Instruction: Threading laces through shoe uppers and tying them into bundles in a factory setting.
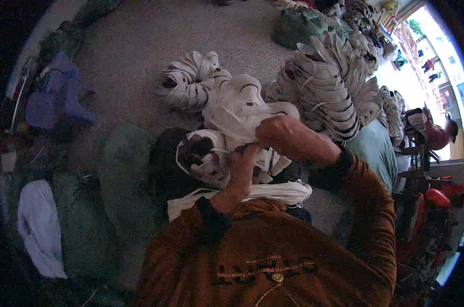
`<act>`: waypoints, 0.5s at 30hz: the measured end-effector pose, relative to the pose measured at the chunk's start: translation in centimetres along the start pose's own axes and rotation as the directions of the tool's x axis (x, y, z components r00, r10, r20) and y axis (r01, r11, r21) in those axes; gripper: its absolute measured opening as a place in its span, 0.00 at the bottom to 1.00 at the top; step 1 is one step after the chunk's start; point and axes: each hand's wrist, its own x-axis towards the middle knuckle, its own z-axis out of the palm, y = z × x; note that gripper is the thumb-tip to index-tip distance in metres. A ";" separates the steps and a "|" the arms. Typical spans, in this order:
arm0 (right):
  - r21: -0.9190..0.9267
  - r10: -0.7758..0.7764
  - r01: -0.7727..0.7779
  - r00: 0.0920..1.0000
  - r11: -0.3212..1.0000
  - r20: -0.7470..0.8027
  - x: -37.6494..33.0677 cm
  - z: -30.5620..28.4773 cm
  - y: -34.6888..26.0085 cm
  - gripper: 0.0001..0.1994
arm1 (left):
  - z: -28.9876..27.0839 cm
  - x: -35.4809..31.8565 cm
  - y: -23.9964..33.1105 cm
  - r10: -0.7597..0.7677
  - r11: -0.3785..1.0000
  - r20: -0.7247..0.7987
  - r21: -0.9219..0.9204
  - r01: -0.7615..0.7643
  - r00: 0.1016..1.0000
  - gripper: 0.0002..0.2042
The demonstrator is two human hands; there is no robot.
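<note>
Both hands gripping white shoe upper (242, 110) over lap.
Left hand (240, 171) pinching lower edge, right hand (288, 137) closed on top; looks light, floppy, best held at edges; stacked uppers (324, 87) just right of it.

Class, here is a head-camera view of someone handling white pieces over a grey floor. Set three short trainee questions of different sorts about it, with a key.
1. True or false: both hands grip the same white piece.
2. Multiple choice: the big stack of white pieces lies on which side of the person? A) left B) right C) behind
3. Short answer: what lies across the lap, just below the left hand?

Key
1. True: the left hand and the right hand both close on it.
2. B, the right.
3. A bundle of white cords.
</note>
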 end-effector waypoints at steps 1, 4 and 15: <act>-0.140 0.059 -0.032 0.980 0.990 0.189 0.4 -0.5 -0.3 0.03 | 0.2 -0.1 0.5 0.008 1.000 0.001 -0.013 -0.008 1.000 0.18; -0.306 0.166 -0.046 0.910 0.951 0.379 1.3 -0.4 -1.2 0.02 | 0.3 0.6 1.4 -0.378 0.922 -0.122 0.038 0.385 0.918 0.18; -0.015 0.107 -0.106 0.989 0.994 0.106 -0.7 1.1 -0.5 0.03 | -1.0 0.8 -1.0 -0.402 0.890 0.027 -0.226 0.397 0.915 0.18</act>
